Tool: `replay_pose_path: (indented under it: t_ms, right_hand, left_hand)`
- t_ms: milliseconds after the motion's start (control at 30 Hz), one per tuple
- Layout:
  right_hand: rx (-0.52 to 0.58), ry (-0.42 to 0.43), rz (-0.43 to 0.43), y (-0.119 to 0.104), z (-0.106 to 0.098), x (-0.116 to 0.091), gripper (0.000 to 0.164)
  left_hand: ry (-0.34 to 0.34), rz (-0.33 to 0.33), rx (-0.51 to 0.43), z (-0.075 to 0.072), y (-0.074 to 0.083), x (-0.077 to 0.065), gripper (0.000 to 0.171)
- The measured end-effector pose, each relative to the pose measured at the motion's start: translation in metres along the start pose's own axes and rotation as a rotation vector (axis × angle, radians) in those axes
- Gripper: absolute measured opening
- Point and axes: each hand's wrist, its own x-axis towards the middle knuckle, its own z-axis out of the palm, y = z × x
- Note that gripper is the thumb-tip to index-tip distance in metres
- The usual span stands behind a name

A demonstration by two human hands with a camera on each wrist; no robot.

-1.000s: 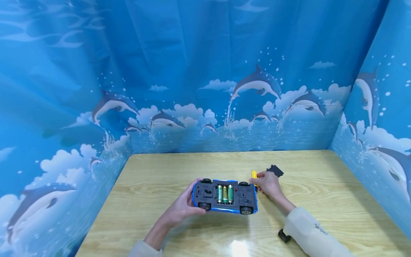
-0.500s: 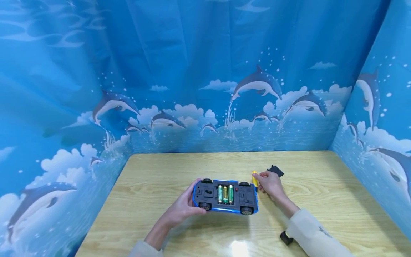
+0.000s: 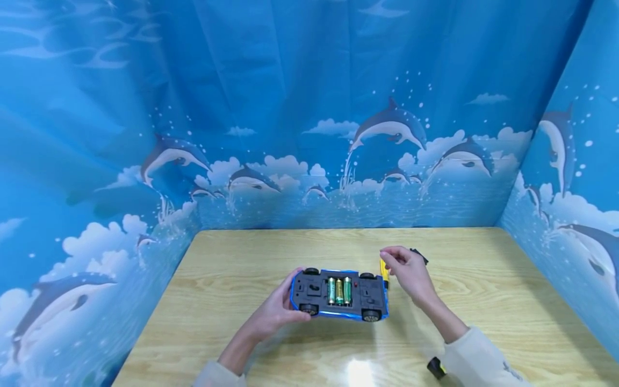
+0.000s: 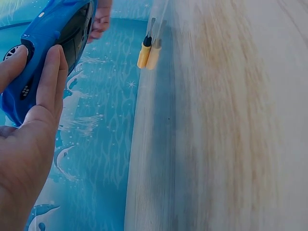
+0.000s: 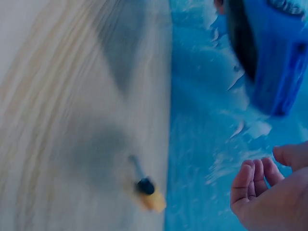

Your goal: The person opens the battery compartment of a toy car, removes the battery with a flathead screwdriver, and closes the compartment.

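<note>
My left hand (image 3: 273,317) holds a blue toy car (image 3: 319,309) by one end, tipped so its dark underside faces the head camera. Three green batteries (image 3: 339,292) lie in its uncovered battery compartment. In the left wrist view the thumb and fingers straddle the car body (image 4: 43,33). My right hand (image 3: 411,274) hovers just past the car's other end, fingers loosely bent, with nothing seen between thumb and fingers in the right wrist view. A yellow-handled screwdriver (image 3: 384,270) lies on the table below it, partly hidden by the car in the head view.
Behind the right hand lies a black battery cover (image 3: 422,256), mostly hidden. Near the right sleeve sits a small black and yellow object (image 3: 437,368), partly covered. The wooden table (image 3: 232,252) is bounded by blue dolphin-print curtains (image 3: 271,134) at the back and sides.
My right hand has lifted from the screwdriver, which stays on the table. The right forearm has shifted, showing more of the black and yellow object. The left hand and car hold still.
</note>
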Motion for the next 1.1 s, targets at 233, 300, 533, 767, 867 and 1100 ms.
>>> replay_pose_path:
  t_ms: [233, 300, 533, 767, 867, 1100]
  right_hand:
    - [-0.038, -0.047, -0.156, -0.021, 0.011, -0.019, 0.03]
    - [-0.05, -0.063, -0.206, -0.026, 0.015, -0.022, 0.028]
    - [-0.085, -0.136, -0.35, -0.04, 0.029, -0.033, 0.016]
    - [-0.18, -0.18, -0.462, -0.041, 0.04, -0.04, 0.016]
    - [-0.232, -0.187, -0.507, -0.041, 0.044, -0.042, 0.017]
    - [-0.275, -0.191, -0.545, -0.04, 0.051, -0.041, 0.02]
  left_hand:
    - [0.007, -0.006, 0.007, 0.001, 0.001, 0.001, 0.108]
    - [0.011, -0.012, 0.006, 0.002, 0.002, 0.001, 0.108]
    - [0.012, -0.01, 0.009, 0.003, 0.0, 0.001, 0.108]
    - [-0.023, 0.015, -0.019, 0.004, -0.002, 0.003, 0.106]
    - [-0.022, 0.015, -0.02, 0.005, -0.003, 0.004, 0.106]
    - [-0.012, -0.003, -0.03, 0.008, -0.002, 0.006, 0.107]
